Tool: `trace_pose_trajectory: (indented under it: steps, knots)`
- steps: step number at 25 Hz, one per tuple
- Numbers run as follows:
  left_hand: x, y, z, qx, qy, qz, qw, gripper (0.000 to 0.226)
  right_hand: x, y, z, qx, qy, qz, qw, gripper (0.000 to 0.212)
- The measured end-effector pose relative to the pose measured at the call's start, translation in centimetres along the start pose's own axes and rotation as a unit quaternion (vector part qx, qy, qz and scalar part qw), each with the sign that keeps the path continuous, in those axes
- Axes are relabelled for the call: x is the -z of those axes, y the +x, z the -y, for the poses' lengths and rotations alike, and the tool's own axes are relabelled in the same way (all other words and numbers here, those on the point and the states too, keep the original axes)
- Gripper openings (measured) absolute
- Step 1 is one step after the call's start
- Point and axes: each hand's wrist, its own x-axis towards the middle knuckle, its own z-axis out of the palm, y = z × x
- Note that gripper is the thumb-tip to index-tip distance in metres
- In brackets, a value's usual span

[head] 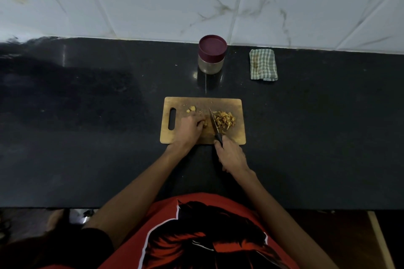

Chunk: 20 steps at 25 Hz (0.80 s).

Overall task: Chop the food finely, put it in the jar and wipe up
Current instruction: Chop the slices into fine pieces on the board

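Note:
A wooden cutting board lies on the black counter. A pile of chopped yellowish food sits right of the board's middle. My left hand holds down a piece of uncut food with curled fingertips. My right hand grips the black handle of a knife, whose blade stands between the held piece and the pile. Two small bits lie near the board's far left. A jar with a maroon lid on stands behind the board. A folded checked cloth lies to the jar's right.
The black counter runs left and right of the board, backed by a white marble-look tiled wall. The counter's front edge lies just before my red shirt. Floor shows below at both sides.

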Motion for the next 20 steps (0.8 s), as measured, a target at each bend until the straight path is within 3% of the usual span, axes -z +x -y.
trace_pose_trajectory:
  steps: [20]
  knots:
    - [0.0, -1.0, -0.6, 0.007, -0.018, -0.049, 0.999, 0.021, 0.4, 0.1, 1.8, -0.001, 0.005, 0.029, 1.000, 0.027]
